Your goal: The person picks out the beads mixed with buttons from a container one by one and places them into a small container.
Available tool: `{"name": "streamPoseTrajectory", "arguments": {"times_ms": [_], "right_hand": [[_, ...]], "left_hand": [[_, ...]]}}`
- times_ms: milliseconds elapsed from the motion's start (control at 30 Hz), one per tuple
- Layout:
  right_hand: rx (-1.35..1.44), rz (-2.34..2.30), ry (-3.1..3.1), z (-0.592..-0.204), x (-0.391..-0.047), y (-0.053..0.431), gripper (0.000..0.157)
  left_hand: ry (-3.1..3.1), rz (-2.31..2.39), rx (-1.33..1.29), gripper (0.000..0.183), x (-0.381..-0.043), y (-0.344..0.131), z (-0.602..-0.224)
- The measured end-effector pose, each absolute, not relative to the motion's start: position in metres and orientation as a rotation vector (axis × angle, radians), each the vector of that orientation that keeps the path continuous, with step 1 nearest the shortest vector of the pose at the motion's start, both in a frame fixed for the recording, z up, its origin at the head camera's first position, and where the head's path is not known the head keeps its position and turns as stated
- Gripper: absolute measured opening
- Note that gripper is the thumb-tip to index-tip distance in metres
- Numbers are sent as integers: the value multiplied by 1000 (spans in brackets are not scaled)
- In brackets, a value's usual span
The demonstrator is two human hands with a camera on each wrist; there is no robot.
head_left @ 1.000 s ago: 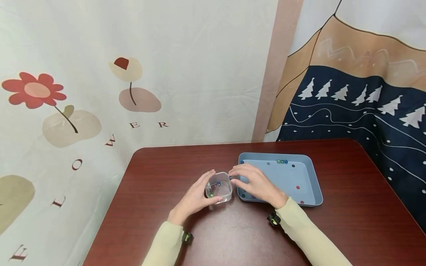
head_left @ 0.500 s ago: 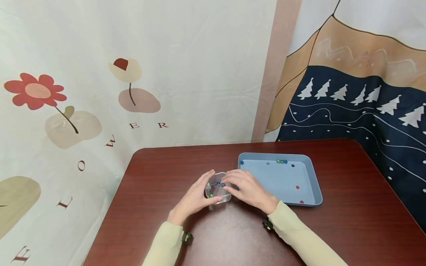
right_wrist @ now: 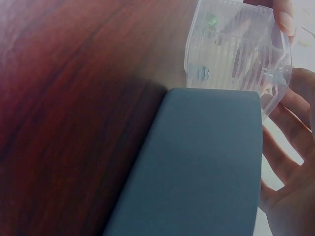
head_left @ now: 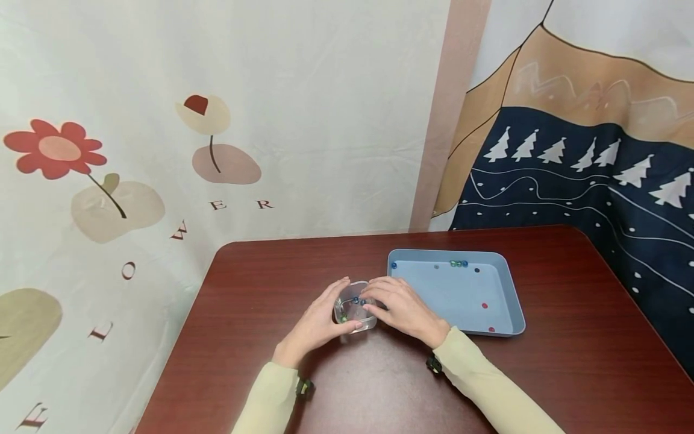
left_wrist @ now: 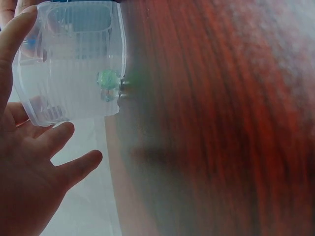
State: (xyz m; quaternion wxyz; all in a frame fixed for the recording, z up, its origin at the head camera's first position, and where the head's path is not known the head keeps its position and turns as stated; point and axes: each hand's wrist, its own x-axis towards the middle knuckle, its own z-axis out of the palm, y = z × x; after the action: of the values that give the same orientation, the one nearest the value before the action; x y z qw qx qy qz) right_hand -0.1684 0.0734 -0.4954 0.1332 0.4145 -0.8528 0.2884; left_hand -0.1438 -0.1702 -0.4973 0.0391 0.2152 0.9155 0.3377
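A small clear plastic box (head_left: 368, 323) stands on the table, with my left hand (head_left: 317, 322) gripping it between thumb and fingers. Inside lie a blue marble (head_left: 356, 299) and a green marble (left_wrist: 108, 78), which shows through the ribbed wall. My right hand (head_left: 406, 308) reaches over the box's right side, its fingertips pinching another blue marble (head_left: 363, 302) within the rim. In the right wrist view, fingers (right_wrist: 283, 19) of the left hand press the box's far side.
Just right of the box is a blue tray (head_left: 458, 295), partly behind my right hand. Several marbles line its back edge, with red pieces (head_left: 485, 305) farther right and front. The brown table (head_left: 564, 337) ends at a printed curtain (head_left: 336, 120).
My right hand has moved left from the tray's edge to over the box, bringing the blue marble with it, and has stayed there since. The left hand keeps its grip.
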Motion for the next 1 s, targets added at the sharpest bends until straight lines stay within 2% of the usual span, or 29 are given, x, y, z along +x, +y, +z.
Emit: {"name": "streamPoseTrajectory", "arguments": {"times_ms": [567,1000], "right_hand": [[1111,951,-2451,-488,-159,90,28],[988,964,-2506,-474,-150,130,45]], "left_hand": [[2794,1062,638,96,-140,-171,-494],[2825,1024,649,96,-144,-168,-494]]}}
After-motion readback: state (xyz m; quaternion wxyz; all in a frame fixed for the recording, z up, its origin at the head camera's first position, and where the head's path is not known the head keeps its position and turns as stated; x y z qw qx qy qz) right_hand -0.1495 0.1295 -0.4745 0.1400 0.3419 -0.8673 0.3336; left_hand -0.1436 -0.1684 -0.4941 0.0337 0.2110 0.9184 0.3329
